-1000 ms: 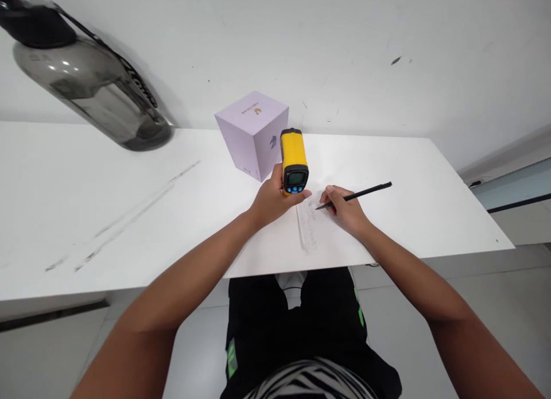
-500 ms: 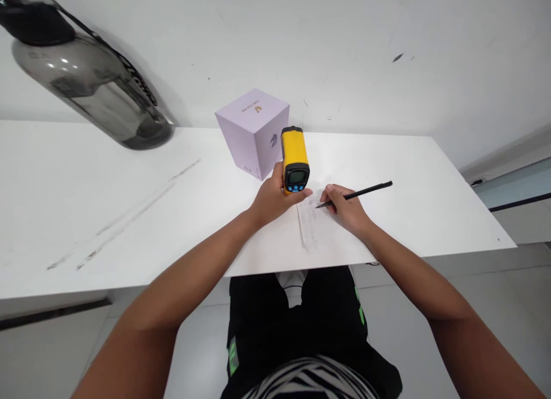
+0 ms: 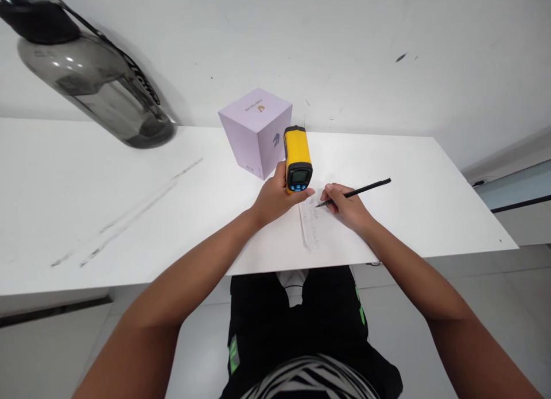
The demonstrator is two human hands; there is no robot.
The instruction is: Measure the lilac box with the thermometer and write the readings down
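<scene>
My left hand is closed around the handle of a yellow and black infrared thermometer, whose small screen and blue buttons face me. Most of its handle is hidden by my fingers. In my right hand is a slim black pen, pinched near its point and slanting up to the right. The pen's tip is at a small white paper with faint handwriting on it. That paper lies on the white table, between my two hands and near the front edge.
A lilac box stands just behind my left hand, close to the wall. At the back left is a big grey see-through bottle with a black lid and strap. Dark scuff marks streak the table's left part.
The whole view has shifted slightly. Both hands keep their holds, and the pen's tip stays at about the same place on the paper.
</scene>
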